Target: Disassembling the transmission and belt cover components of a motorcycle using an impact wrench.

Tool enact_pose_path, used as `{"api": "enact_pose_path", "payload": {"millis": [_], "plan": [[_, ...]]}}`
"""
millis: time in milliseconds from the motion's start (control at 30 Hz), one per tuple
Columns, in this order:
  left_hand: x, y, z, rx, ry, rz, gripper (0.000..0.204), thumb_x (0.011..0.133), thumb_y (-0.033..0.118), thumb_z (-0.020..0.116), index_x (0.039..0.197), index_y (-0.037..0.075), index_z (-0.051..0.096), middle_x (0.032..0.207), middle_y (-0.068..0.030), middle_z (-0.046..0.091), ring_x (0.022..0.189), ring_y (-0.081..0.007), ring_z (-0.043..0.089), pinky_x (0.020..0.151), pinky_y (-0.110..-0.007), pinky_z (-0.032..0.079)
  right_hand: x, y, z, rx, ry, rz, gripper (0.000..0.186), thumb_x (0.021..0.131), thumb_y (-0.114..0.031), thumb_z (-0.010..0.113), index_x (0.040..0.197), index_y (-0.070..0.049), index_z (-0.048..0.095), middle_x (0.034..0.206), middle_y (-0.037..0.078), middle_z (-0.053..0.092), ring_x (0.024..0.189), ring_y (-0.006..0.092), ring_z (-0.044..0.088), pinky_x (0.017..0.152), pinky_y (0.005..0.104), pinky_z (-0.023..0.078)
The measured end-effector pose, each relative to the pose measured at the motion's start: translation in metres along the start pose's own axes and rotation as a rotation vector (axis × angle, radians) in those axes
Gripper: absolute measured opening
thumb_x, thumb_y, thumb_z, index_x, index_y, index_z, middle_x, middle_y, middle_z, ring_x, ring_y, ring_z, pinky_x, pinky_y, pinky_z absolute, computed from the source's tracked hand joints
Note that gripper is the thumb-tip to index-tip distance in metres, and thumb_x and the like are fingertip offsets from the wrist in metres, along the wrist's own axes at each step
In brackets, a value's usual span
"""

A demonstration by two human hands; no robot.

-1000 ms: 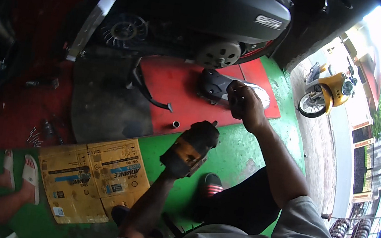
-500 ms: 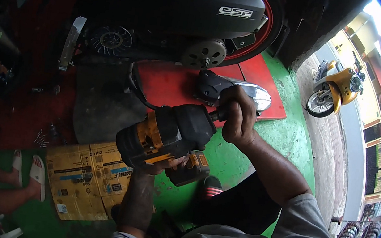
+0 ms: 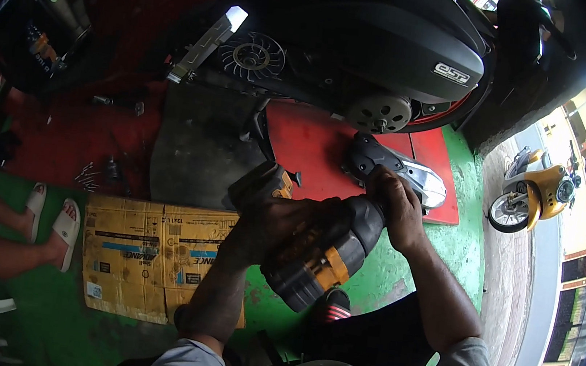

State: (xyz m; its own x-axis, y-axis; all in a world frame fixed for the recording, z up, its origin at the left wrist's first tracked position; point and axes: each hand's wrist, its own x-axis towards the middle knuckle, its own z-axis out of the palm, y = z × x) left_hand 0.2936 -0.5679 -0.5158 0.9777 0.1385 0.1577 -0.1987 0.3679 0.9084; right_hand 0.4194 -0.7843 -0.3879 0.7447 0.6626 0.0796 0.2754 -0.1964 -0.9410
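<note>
Head view, looking down: a black and yellow power tool (image 3: 324,260) is held at the centre of the frame, in the air over a green floor (image 3: 369,280), its rear end toward the bottom and its nose toward the upper right. The left hand (image 3: 265,227) is wrapped round what looks like the handle, with the dark battery (image 3: 249,186) jutting out toward the upper left. The right hand (image 3: 399,211) is curled closed at the nose; whether its fingers pinch a separate part there cannot be told, since they hide the tip. The power tool looks heavy and rigid, with weight likely in both the thick body and the battery, so one hand alone would probably feel it twist. The handle seems the surest hold, with a second hand steadying the casing; the smooth shell could slip in a greasy palm, and the nose is a poor place for fingers should it spin. Beyond, right of centre, a grey cover (image 3: 428,186) lies on a red mat (image 3: 307,130) below a dark scooter (image 3: 391,41).
</note>
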Motion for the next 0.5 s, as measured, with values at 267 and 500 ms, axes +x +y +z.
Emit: {"api": "enact_pose_path", "payload": {"millis": [267, 500], "plan": [[0.030, 0.009, -0.012, 1.018, 0.059, 0.628, 0.043, 0.088, 0.025, 0.061, 0.125, 0.004, 0.057, 0.107, -0.0128, 0.066, 0.087, -0.0284, 0.067, 0.074, -0.041, 0.056, 0.043, -0.003, 0.019, -0.512, 0.289, -0.374, 0.037, 0.098, -0.034, 0.051, 0.118, -0.003, 0.050, 0.091, 0.015, 0.057, 0.080, 0.0292, 0.058, 0.075, 0.0363, 0.048], [0.056, -0.010, -0.088, 1.510, 0.407, 0.489, 0.046, 0.089, 0.037, 0.061, 0.124, 0.007, 0.056, 0.112, -0.0104, 0.064, 0.090, -0.0270, 0.066, 0.075, -0.043, 0.054, 0.040, 0.009, 0.032, -0.539, 0.203, -0.351, 0.026, 0.095, -0.026, 0.058, 0.108, -0.004, 0.058, 0.087, 0.011, 0.060, 0.069, 0.0261, 0.060, 0.064, 0.0337, 0.049]]}}
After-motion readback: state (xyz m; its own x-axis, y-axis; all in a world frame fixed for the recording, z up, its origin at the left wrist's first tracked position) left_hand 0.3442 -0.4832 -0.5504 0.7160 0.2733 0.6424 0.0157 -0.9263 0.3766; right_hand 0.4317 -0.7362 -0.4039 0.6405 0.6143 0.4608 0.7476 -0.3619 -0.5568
